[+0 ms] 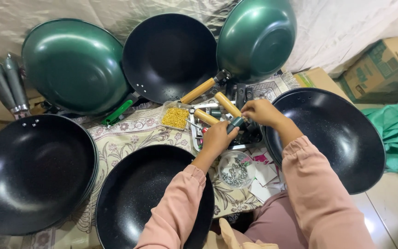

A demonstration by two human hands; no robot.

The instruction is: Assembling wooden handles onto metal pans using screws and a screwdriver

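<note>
From the head camera we are looking down on both forearms, in pink sleeves, reaching forward and inward over a patterned cloth [130, 133]. The left hand [218, 138] is curling closed around the lower end of a dark grey handle piece [235, 123], knuckles up. The right hand [262, 112] is bending at the wrist and closing its fingers on the upper end of the same piece, so both hands are gripping it between them.

The handle piece is sitting just above a shallow metal tray [194, 133], near the middle of the view. Its long axis is running diagonally, from lower left at the left hand up to the right at the right hand. Most of it is hidden by the fingers, so we cannot tell its full shape.

Around the hands, wooden handles [226, 104] are lying in the tray, pointing up and to the left. A small bag of yellow bits [175, 117] is resting just left of the tray, and a round clear tub of metal fittings [236, 171] is sitting just below the left wrist. Black woks are crowding in: one [342, 133] under the right forearm, one [134, 198] under the left elbow, one [33, 173] far left, one [169, 55] propped behind. Two green woks [74, 64] are leaning at the back. Grey handles [8, 83] are lying at the far left, and a cardboard box [383, 69] is standing at the right.
</note>
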